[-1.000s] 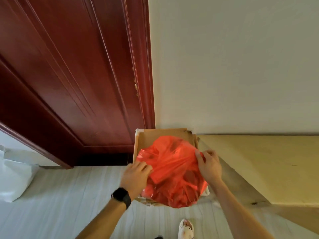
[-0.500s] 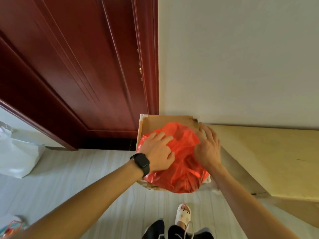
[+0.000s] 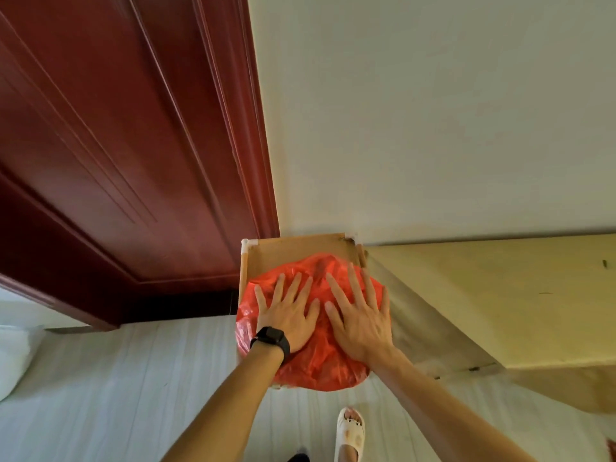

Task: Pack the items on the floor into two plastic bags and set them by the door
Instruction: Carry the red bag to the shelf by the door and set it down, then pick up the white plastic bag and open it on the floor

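We're pressing our left hand (image 3: 286,316) and right hand (image 3: 360,316) flat, fingers spread and gripping nothing, side by side on the bag (image 3: 320,371), which is sitting right under both palms on the box (image 3: 293,250) beside the door (image 3: 133,161).

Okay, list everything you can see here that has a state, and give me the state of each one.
door: appears shut.
box: open on top, beside the door.
red bag: full and bulging, sitting in the box.
left hand: flat, fingers spread, pressing down on the red bag.
right hand: flat, fingers spread, pressing down on the red bag.
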The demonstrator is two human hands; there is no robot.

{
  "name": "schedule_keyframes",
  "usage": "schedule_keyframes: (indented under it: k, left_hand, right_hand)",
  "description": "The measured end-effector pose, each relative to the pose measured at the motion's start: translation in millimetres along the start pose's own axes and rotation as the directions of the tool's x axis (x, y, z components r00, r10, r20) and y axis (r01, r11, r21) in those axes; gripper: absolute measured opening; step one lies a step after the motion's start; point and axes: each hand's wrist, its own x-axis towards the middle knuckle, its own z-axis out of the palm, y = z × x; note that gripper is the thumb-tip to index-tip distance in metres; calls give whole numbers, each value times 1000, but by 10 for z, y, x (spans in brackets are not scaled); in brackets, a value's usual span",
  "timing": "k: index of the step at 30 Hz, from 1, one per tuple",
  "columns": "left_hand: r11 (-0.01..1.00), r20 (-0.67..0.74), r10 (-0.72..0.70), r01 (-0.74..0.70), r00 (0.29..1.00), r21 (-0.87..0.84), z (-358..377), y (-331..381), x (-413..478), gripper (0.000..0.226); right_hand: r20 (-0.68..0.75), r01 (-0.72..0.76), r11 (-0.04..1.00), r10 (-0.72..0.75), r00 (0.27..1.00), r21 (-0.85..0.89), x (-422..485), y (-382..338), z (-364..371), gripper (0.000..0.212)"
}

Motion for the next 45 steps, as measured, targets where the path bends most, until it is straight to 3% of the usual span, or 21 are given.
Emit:
schedule_keyframes:
  k: [8,12,15,19,24,29,34,38,40,45]
  left_hand:
    - [1000,2,22,-22,1000,20,9,25,94,62]
    - [998,131,28,-34,991,44,-189,22,66,62]
    - [994,141,51,-64,989,88,-523,93,69,66]
    - [968,-88,173,-153,981,200,-1067,525,59,47]
    - [917,-62,359,-339,931,211,-1408,1829,-56,43]
    - [735,-86,674,-656,734,171,-1292,3747,-848,44]
    - [400,-86,916,-908,391,126,-951,5735,-2250,49]
    - [182,-147,977,-965,155,189,-665,6963,-3275,55]
    - [116,-126,988,-974,93,195,-473,7424,-3655,55]
    - [33,-39,999,-988,28,150,17,8405,-4297,57]
  right_hand:
    - [115,-48,999,51,992,-25,19,6,14,53]
    - [246,-63,996,45,968,66,57,-17,-242,56]
    - [92,-89,968,69,993,236,-159,104,-597,56]
    - [-104,-113,903,170,980,414,-883,524,-1153,47]
    - [-247,-318,778,509,824,542,-2211,1450,-1835,36]
    - [-451,-477,712,698,556,515,-3979,2349,-2550,34]
    - [-596,-660,601,753,278,451,-5916,2985,-3060,37]
    - [-653,-786,466,750,107,407,-7259,3233,-3322,41]
    - [-661,-825,403,749,48,397,-7801,3310,-3397,42]
    - [-667,-890,271,743,-49,367,-8866,3652,-3572,45]
